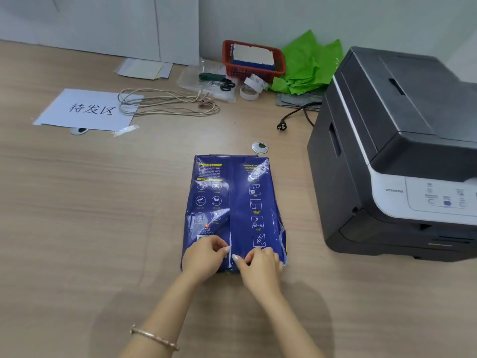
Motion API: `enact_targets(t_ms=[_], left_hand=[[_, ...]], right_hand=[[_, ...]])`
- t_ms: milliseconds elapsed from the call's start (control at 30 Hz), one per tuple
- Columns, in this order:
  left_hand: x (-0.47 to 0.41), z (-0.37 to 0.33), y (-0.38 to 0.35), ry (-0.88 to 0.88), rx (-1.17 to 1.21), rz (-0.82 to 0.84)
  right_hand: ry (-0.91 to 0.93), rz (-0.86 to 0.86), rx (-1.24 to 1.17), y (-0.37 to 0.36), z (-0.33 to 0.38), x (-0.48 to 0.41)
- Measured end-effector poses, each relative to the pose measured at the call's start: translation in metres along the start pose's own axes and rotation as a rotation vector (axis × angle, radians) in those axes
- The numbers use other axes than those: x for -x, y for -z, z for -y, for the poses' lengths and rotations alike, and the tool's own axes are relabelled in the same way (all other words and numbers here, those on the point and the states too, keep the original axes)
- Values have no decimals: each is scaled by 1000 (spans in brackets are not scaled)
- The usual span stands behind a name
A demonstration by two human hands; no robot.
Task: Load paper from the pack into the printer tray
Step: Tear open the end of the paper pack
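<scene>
Left hand and right hand each pinched the wrapper at the near-end seam of the blue paper pack, flat on the desk left of the printer; best peeled apart evenly along the seam, sparing the sheets.

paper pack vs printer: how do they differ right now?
The paper pack is glossy blue and lies flat; the printer is a dark grey and white box standing taller. Both hands, left hand and right hand, pinch the pack's wrapper at its near end; the printer is untouched. Both sit on the wooden table.
</scene>
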State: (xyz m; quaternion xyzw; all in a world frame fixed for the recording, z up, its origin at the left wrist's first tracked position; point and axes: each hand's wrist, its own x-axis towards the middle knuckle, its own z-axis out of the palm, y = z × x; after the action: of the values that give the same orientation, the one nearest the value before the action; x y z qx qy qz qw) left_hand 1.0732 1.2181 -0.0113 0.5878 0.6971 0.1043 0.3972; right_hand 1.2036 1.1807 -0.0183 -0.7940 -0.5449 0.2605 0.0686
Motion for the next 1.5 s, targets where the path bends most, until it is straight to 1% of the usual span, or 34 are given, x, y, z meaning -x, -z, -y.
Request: enact_targets(t_ms=[67,233,333,467,800,933,1000,1100,1200,1300,1400,1500], left_hand=[[-2,-2,2,28,-1,-17],[-5,-2,4,79,52,16],[-4,-10,0,106,9,-1],[-2,-17,-5,170,35,-49],[-4,-21,-3,250,128,-37],[-5,-22,-2,266,164,-63],[-5,-20,-3,262,161,-66],[-5,-18,-3,228,189,-29],[-3,-14,-2,207,245,-19],[1,-10,-4,193,352,-25],[5,-10,-2,135,485,-32],[8,-3,0,0,490,-95]], right_hand=[[-28,34,-15,0,1,-5],[-84,58,-111,-3,3,-13],[-60,32,-169,-5,0,-11],[93,-94,-259,-13,-4,-3],[357,-190,-309,-15,-11,-2],[602,-155,-196,-26,-19,14],[640,-142,-224,-35,-38,24],[637,-183,-279,-28,-51,24],[742,-251,-152,-15,-43,21],[746,-287,-99,-18,-50,29],[748,-259,-41,-30,-66,39],[836,-199,89,-32,-76,53]])
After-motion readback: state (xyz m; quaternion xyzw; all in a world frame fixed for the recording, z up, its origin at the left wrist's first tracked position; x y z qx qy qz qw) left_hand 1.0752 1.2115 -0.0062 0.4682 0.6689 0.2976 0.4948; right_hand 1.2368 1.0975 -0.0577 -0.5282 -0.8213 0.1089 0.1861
